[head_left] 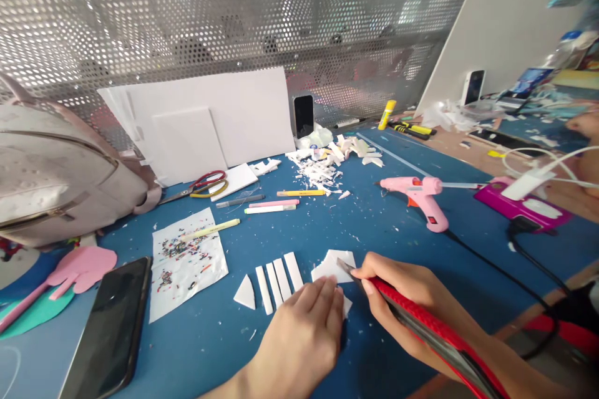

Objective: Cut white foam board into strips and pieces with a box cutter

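Observation:
My right hand (412, 299) is closed around a red-handled utility knife (421, 324), its blade tip resting on a white foam piece (334, 262) on the blue mat (374, 237). My left hand (304, 330) lies flat with fingers stretched out, pressing down the near part of that white piece. Just left of it lie several cut white strips (278, 280) side by side and a small white triangle (246, 293).
A pink glue gun (421, 196) with its cord lies to the right, and a black phone (110, 330) to the left beside a paper with confetti (185, 265). Scissors (201, 186), markers (271, 204), white boards (210, 118), foam scraps (327, 162) and a grey bag (56, 174) sit behind.

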A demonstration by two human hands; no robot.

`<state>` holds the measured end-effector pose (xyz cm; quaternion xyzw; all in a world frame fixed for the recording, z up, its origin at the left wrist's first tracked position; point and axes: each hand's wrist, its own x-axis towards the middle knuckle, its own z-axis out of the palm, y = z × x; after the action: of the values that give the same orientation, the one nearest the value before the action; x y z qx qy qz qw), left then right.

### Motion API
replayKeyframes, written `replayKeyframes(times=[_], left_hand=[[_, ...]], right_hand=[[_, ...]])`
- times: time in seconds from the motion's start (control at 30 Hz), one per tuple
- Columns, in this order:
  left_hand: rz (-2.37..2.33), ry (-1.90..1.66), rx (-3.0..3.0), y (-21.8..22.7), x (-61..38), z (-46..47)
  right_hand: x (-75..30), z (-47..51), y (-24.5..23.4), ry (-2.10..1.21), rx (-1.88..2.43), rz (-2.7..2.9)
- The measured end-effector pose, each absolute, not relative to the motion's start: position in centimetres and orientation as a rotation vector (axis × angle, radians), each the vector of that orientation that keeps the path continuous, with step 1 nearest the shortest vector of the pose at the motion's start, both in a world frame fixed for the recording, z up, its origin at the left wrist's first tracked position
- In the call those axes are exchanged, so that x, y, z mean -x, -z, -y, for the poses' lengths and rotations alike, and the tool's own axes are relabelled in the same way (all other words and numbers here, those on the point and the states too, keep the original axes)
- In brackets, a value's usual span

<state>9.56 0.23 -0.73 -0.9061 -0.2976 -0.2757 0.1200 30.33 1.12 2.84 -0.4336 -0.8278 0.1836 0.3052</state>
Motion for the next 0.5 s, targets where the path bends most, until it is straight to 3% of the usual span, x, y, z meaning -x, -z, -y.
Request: replayKeyframes(times=[0.5], left_hand=[[0.874,0.803,2.629,0.67,-9.57,-0.36]], right_hand=[[-30.36,-0.16,-3.35,-0.462,1.143,2.189]])
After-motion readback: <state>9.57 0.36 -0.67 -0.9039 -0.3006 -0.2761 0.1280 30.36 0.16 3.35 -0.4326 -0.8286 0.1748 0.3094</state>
